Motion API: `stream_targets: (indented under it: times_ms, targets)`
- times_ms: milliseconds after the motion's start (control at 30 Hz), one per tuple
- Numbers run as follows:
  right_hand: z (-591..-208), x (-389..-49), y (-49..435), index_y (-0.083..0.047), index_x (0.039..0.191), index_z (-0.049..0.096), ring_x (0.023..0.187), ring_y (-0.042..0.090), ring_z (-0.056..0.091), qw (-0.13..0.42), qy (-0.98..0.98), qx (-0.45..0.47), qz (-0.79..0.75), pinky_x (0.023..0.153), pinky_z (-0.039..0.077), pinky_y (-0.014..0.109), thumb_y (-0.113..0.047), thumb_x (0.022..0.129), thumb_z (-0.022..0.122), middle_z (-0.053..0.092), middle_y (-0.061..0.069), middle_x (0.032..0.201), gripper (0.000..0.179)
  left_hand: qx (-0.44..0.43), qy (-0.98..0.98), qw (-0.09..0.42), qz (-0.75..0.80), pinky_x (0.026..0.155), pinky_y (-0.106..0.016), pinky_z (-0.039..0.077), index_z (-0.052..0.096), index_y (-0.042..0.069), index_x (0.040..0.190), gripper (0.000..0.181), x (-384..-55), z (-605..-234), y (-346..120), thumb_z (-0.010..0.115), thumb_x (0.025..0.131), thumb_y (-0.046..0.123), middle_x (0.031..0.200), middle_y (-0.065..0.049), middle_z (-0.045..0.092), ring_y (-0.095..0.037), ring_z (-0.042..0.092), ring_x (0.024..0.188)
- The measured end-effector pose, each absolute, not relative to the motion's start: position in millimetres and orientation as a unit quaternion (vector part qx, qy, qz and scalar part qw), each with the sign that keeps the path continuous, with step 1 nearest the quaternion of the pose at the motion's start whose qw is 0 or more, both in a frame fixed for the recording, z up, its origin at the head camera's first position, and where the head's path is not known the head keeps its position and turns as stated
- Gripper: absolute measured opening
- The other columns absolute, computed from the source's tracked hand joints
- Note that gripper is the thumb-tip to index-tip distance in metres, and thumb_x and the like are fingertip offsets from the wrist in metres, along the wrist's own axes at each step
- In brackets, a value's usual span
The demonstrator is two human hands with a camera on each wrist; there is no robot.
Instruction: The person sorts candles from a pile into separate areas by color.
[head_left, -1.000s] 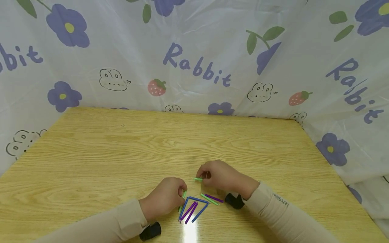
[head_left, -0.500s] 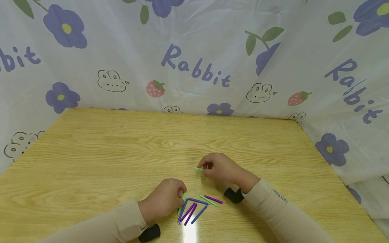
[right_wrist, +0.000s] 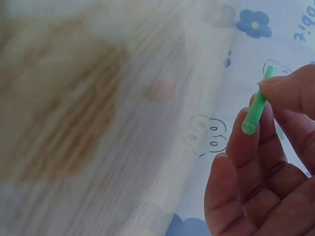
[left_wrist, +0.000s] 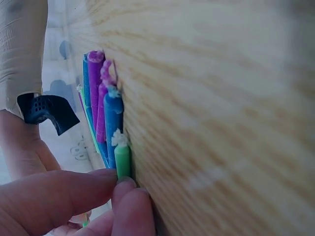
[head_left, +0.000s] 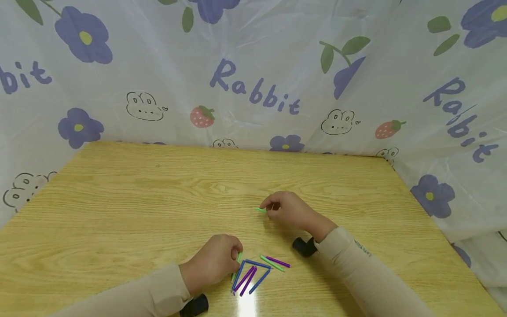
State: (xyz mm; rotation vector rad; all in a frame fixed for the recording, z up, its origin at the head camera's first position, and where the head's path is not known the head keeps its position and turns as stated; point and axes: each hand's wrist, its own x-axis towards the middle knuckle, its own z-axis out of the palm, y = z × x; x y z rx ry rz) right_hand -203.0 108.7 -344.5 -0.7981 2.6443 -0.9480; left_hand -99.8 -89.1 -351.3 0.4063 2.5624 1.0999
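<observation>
My left hand (head_left: 214, 259) pinches a thin green candle (left_wrist: 123, 163) between thumb and fingers, down at the table surface. It lies alongside a blue candle (left_wrist: 113, 115); a whitish wick tuft shows at its end. My right hand (head_left: 291, 210) is raised farther out and pinches another green candle (right_wrist: 258, 108) by its middle, pointing left in the head view. Between the hands, three blue candles (head_left: 259, 281) frame two slanted purple candles (head_left: 245, 281). Just right of these, a green candle (head_left: 273, 263) lies beside a purple candle (head_left: 279, 262).
The wood-grain table (head_left: 166, 198) reaches back to a white curtain (head_left: 253, 39) printed with flowers, rabbits and strawberries. Black wrist-worn devices (head_left: 304, 247) hang below both wrists, the right one close to the right-hand pair of candles.
My right hand has moved away toward the back of the table, carrying its green candle. My left hand and the candles on the table stay about where they were.
</observation>
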Motion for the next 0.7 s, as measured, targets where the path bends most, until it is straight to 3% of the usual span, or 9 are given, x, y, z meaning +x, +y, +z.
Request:
stream_targets:
  times_ms: [700]
  targets:
    - [-349.9, -229.9, 102.5, -0.013, 0.096, 0.067, 0.073, 0.013, 0.050, 0.108, 0.912, -0.230, -0.323, 0.061, 0.043, 0.025, -0.008, 0.083, 0.056, 0.059, -0.003, 0.084, 0.017, 0.147, 0.901, 0.153, 0.379, 0.053, -0.025, 0.036, 0.060, -0.001, 0.085, 0.016, -97.4, -352.9, -88.3, 0.063, 0.070, -0.007, 0.065, 0.000, 0.047, -0.013, 0.042, 0.057]
